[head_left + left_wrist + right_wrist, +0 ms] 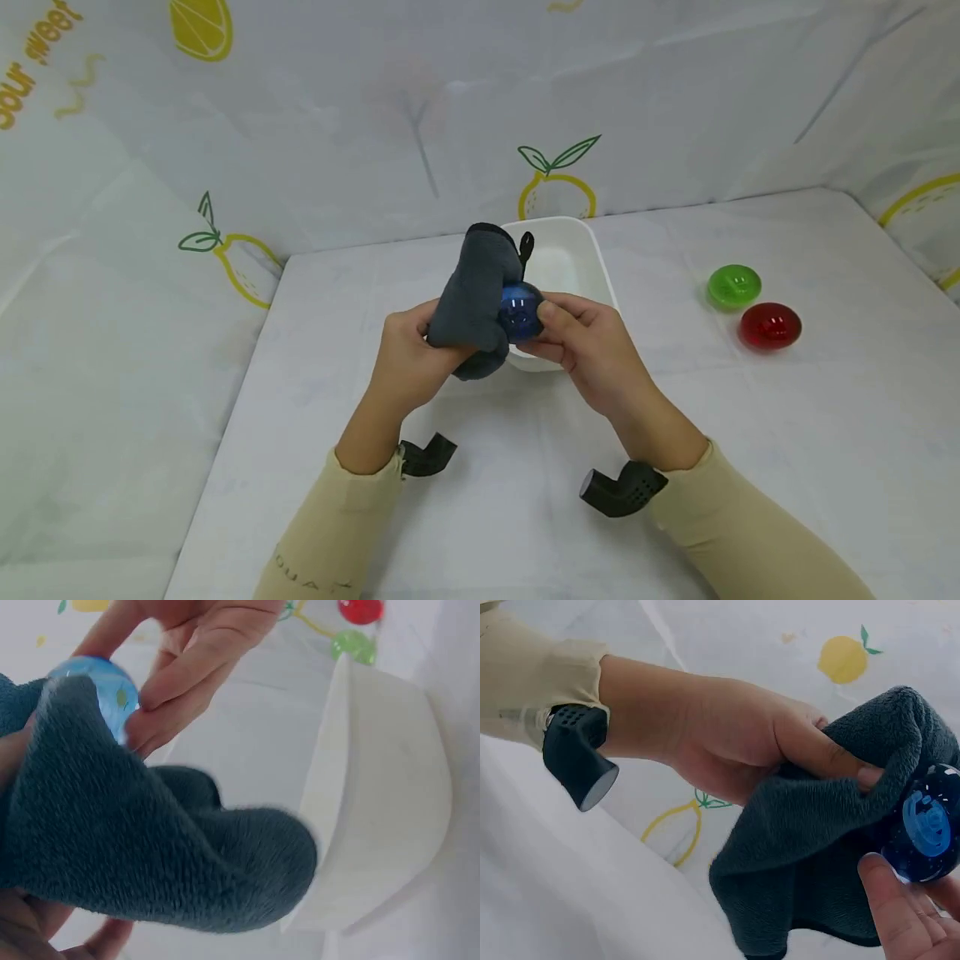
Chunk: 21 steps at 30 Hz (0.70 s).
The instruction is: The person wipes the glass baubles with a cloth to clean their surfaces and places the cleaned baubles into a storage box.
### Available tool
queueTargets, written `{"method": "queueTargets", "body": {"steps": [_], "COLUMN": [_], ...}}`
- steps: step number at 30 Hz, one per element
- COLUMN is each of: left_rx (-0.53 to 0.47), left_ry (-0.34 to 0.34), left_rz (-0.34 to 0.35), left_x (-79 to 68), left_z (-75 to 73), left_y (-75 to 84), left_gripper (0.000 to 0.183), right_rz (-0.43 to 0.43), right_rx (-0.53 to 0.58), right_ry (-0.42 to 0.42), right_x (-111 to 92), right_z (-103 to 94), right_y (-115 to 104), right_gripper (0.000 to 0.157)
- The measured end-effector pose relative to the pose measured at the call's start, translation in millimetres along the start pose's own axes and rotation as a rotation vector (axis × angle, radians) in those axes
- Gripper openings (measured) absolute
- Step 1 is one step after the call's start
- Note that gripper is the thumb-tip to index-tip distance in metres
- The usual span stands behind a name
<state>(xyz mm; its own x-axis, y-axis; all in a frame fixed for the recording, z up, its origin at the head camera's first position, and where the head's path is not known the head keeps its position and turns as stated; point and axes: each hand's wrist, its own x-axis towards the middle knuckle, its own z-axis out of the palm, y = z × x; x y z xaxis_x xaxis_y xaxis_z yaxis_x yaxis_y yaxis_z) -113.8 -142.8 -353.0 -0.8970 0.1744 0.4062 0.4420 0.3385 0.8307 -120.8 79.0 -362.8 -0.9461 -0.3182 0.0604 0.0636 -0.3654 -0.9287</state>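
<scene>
Over the white-covered counter [307, 342], my left hand [412, 357] grips a grey cloth [478, 287]; my right hand [596, 346] pinches a blue ball [519, 312] against it. Lemon-printed sheeting [337, 125] rises beyond my hands, behind a white tub [573, 254].

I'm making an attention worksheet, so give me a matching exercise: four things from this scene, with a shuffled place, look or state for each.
Things:
1. Blue ball
2. Dark cloth
3. Green ball
4. Tub

Descriptions:
A. Beside the red ball
B. White and open-topped
C. Pinched by the right hand
D. Gripped by the left hand

Pairs: 1-C, 2-D, 3-A, 4-B
</scene>
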Motion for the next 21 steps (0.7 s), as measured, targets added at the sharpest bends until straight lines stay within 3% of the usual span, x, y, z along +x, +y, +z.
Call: {"method": "queueTargets", "body": {"steps": [5,9,15,18,21], "left_rx": [0.160,0.202,0.251,0.237,0.222], "left_ry": [0.046,0.016,-0.059,-0.100,-0.150], "left_rz": [0.274,0.377,0.355,0.318,0.267], "left_x": [0.8,3.2,3.1,2.3,1.9], "left_z": [6.1,7.0,1.5,-3.8,-7.6], "left_y": [-1.7,-1.1,-0.9,0.0,0.7], "left_gripper": [0.043,0.049,0.054,0.053,0.050], "right_rz": [0.103,0.154,0.132,0.129,0.106], "right_rx": [0.050,0.018,-0.016,-0.076,-0.225], "right_ry": [-0.033,-0.040,-0.063,-0.087,-0.067], "right_x": [2,4,3,4,3], "right_z": [-1.6,-2.9,-7.6,-8.9,-7.7], "right_y": [0,1,1,-1,-2], "right_gripper": [0.025,0.027,0.016,0.024,0.034]}}
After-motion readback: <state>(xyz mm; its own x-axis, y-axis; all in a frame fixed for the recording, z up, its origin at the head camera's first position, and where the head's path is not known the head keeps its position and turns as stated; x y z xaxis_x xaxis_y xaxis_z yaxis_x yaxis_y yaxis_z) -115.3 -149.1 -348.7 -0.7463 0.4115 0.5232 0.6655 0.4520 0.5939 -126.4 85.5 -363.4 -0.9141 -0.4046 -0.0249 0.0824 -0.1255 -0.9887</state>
